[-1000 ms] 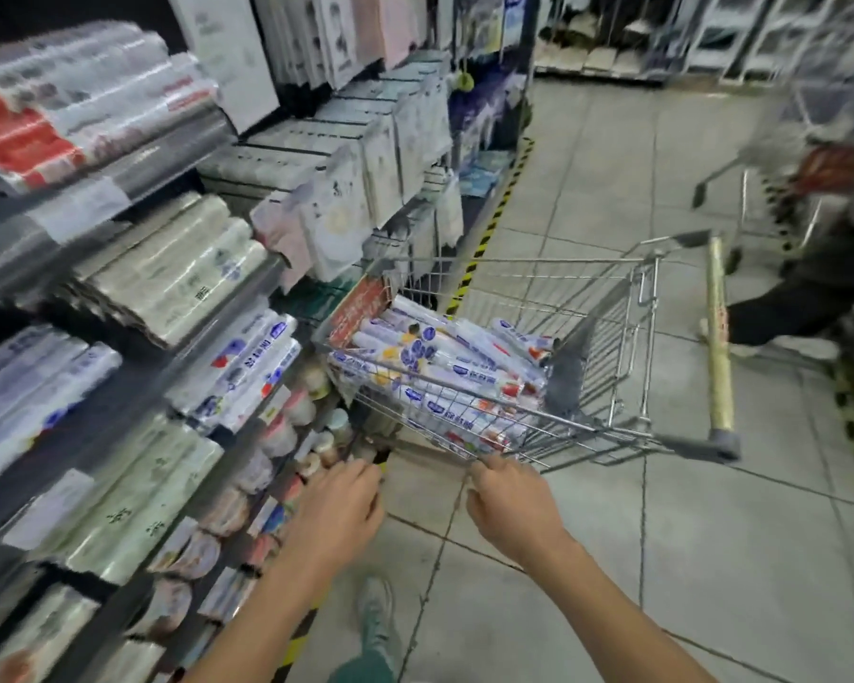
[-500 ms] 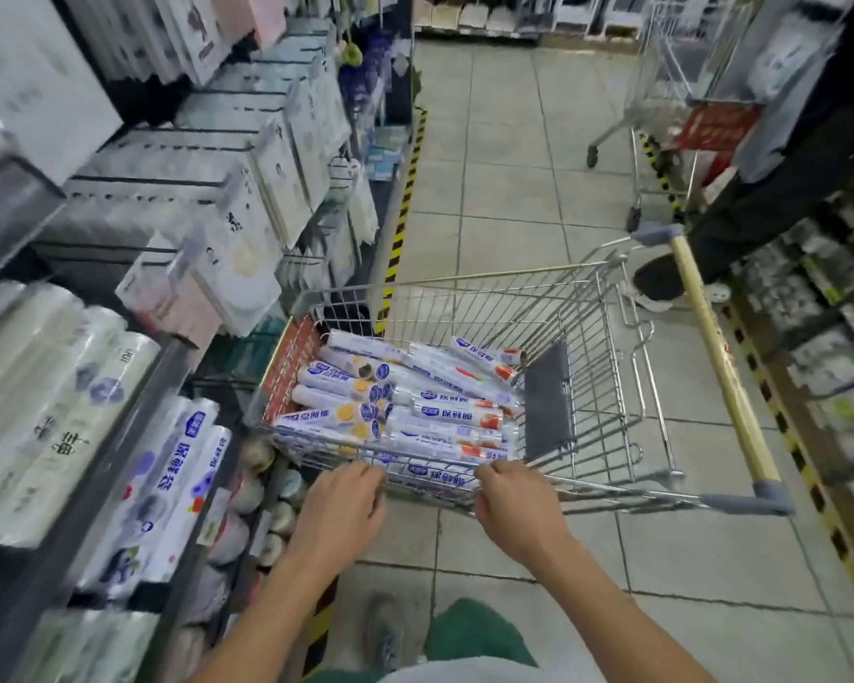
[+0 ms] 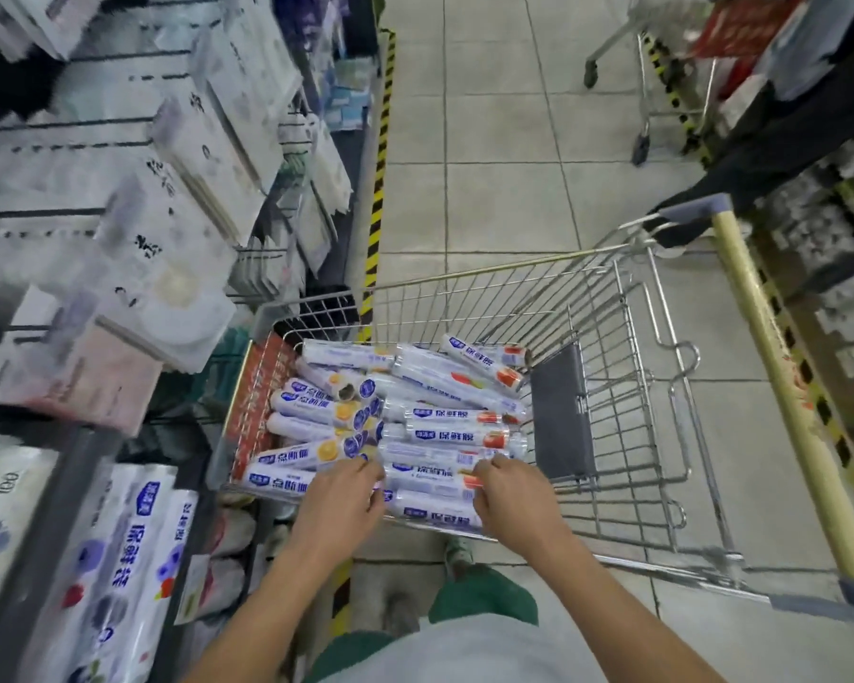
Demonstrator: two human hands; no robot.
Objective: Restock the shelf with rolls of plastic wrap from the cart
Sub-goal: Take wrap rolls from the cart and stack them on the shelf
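Observation:
A wire shopping cart (image 3: 514, 268) stands in the aisle beside the shelf (image 3: 45, 534) on my left. Several white-and-blue rolls of plastic wrap (image 3: 444, 421) lie piled in its basket. Both my hands reach over the cart's near rim into the pile. My left hand (image 3: 341, 500) curls its fingers and thumb around the end of a roll at the near left. My right hand (image 3: 509, 495) curls its fingers over the end of a roll (image 3: 430, 510) lying between my hands. Similar blue-labelled packs (image 3: 134, 549) sit on the shelf at lower left.
Hanging white packets (image 3: 193, 155) fill the upper shelf on the left. The cart's yellow handle (image 3: 780, 386) points to the right. Another person in dark clothes (image 3: 809, 115) and a second cart (image 3: 661, 91) stand at the upper right. Yellow-black tape (image 3: 378, 189) runs along the floor.
My view has tilted down over the cart. Both hands have moved from the cart's near rim onto the rolls in the basket.

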